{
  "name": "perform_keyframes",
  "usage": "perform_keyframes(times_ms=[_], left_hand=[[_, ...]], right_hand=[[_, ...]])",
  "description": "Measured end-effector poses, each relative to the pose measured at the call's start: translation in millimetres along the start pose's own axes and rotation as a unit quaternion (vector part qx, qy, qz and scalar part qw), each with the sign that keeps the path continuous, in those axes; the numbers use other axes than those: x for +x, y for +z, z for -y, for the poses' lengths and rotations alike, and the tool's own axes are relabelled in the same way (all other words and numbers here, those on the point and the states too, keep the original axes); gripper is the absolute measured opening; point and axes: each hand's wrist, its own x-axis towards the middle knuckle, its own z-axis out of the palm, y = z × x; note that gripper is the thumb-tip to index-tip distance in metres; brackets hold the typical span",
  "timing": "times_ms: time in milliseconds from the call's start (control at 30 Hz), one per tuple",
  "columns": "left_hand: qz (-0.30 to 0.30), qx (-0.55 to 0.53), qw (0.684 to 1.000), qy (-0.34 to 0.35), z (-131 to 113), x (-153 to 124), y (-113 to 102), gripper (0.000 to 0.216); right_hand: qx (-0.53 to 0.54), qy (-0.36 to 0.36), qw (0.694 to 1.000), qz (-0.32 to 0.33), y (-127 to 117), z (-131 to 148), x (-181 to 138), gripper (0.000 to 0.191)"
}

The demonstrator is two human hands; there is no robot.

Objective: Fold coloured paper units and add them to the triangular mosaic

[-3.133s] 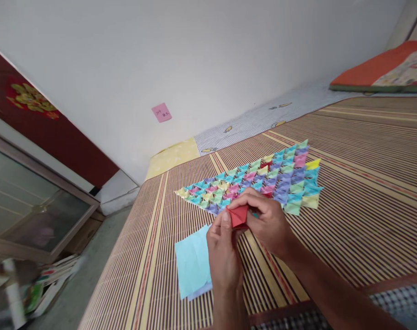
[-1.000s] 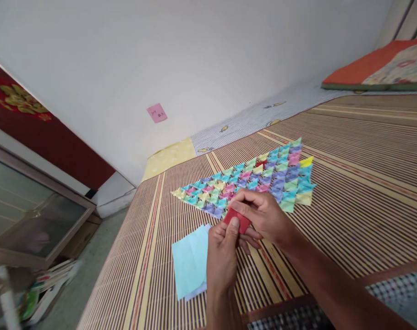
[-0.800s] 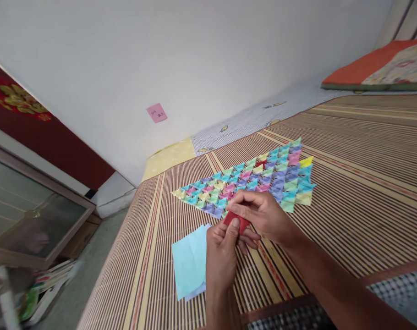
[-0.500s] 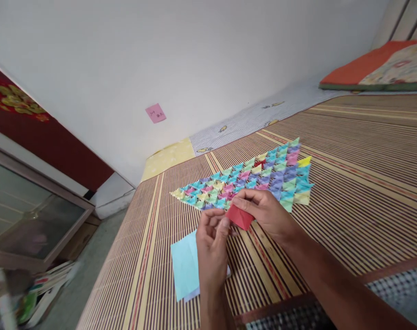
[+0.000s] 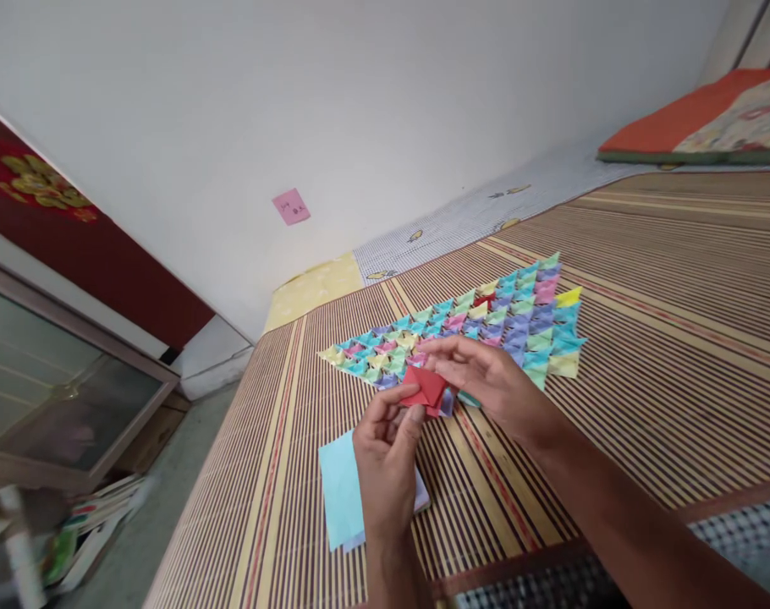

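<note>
A small piece of folded red paper (image 5: pixel 428 386) is pinched between the thumb and fingers of my left hand (image 5: pixel 388 452). My right hand (image 5: pixel 480 376) is at the paper's upper right edge, fingers stretched out and apart; whether the fingertips touch it I cannot tell. Behind both hands a triangle of many-coloured folded paper pieces (image 5: pixel 518 326) lies flat, its narrow tip to the left. Light blue paper sheets (image 5: pixel 340 491) lie under and beside my left hand, partly covered by it.
A striped bamboo mat (image 5: pixel 283 474) covers the bed. The orange folded bedding (image 5: pixel 670 123) lies at the far right. A pink note (image 5: pixel 291 206) sticks to the white wall. On the left stand a glass-fronted cabinet (image 5: pixel 61 389) and, below it, books on the floor.
My left hand now grips the red paper, which has turned and shifted slightly left. My right hand's fingers have loosened from it and spread. The view has shifted slightly.
</note>
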Motion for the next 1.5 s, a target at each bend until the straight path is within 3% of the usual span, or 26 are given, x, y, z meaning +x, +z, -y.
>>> perform_keyframes(times_ms=[133,300,467,667,800,967,1133,1333,1500], left_hand=[[-0.017,-0.01,1.0,0.022,5,1,-7,0.016],[-0.012,-0.012,0.999,0.028,4,0,-5,0.014],[-0.037,0.01,0.998,0.057,6,2,-5,0.012],[-0.097,-0.01,0.994,0.054,12,4,-8,0.014],[-0.103,-0.013,0.993,0.057,10,4,-5,0.012],[-0.126,-0.029,0.99,0.054,8,2,3,0.009],[-0.144,-0.021,0.988,0.052,6,1,6,0.014],[-0.141,-0.019,0.989,0.036,5,0,7,0.018],[-0.124,-0.024,0.992,0.013,6,2,4,0.022]], right_hand=[[-0.055,-0.029,0.995,0.073,-4,-1,-2,0.019],[-0.073,-0.074,0.993,0.059,0,-4,-1,0.009],[-0.092,-0.101,0.988,0.071,2,1,-2,0.011],[-0.104,-0.1,0.988,0.06,4,1,-3,0.015],[-0.097,-0.096,0.989,0.054,7,-1,-3,0.005],[-0.079,-0.08,0.993,0.02,14,1,-5,0.018],[-0.05,-0.057,0.997,-0.004,20,-3,-5,0.016],[-0.069,-0.04,0.996,-0.034,23,-7,-7,0.016],[-0.106,-0.038,0.993,-0.016,19,-3,-7,0.012]])
